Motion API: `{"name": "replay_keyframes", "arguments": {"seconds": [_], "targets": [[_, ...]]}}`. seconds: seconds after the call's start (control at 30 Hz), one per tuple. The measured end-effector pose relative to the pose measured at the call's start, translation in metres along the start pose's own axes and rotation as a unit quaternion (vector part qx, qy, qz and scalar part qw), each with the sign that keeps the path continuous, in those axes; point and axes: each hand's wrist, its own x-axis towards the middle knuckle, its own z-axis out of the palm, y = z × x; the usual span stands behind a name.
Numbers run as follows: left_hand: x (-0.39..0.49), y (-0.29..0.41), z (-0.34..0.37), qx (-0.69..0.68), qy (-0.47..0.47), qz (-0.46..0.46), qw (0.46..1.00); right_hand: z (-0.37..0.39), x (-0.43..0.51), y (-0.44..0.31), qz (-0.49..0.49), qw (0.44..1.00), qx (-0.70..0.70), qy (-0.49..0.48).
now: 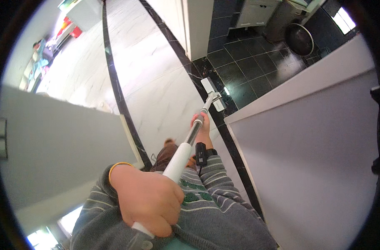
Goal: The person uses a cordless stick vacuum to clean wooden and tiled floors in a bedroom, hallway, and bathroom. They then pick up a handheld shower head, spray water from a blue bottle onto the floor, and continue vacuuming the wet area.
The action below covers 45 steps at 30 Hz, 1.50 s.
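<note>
My left hand (147, 197), with a yellow band at its wrist, is closed around the upper end of a flat mop's white handle (179, 161), close to my body. Farther down the pole, my right hand (203, 125) grips the grey section near the joint; a black device is strapped near that wrist. The pole slants away from me to the mop's white and grey flat head (212, 93), which lies over the black marble threshold (222, 97) of a doorway. The head's underside is hidden.
White marble-look floor (158, 87) with dark borders runs ahead. An open white door (302, 140) stands at the right, by a dark-tiled room (243, 65) with a cabinet (257, 14) and a round dark basin (299, 39). A pale door panel (64, 140) stands at the left.
</note>
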Motion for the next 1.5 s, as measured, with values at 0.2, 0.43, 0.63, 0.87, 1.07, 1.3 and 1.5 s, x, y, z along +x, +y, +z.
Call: {"name": "replay_keyframes", "arguments": {"seconds": [0.2, 0.43, 0.63, 0.87, 1.07, 1.3, 1.5], "targets": [[-0.024, -0.065, -0.134, -0.010, -0.018, 0.033, 0.999, 0.064, 0.117, -0.061, -0.002, 1.000, 0.009, -0.023], [-0.029, -0.154, -0.343, -0.053, -0.046, 0.040, 0.997, 0.178, 0.254, -0.151, -0.047, 0.999, -0.010, -0.003], [0.001, -0.223, -0.461, -0.076, -0.078, 0.091, 0.990, 0.242, 0.338, -0.228, -0.069, 0.996, 0.057, 0.014], [0.062, -0.320, -0.586, -0.097, -0.086, 0.074, 0.989, 0.314, 0.424, -0.348, -0.155, 0.986, 0.058, 0.023], [0.154, -0.405, -0.663, -0.125, -0.095, 0.083, 0.984, 0.350, 0.441, -0.471, -0.197, 0.974, 0.089, 0.065], [0.250, -0.522, -0.710, -0.161, -0.130, 0.097, 0.974, 0.331, 0.458, -0.632, -0.264, 0.957, 0.091, 0.084], [0.371, -0.623, -0.758, -0.164, -0.140, 0.140, 0.966, 0.336, 0.490, -0.792, -0.298, 0.941, 0.139, 0.078]]}}
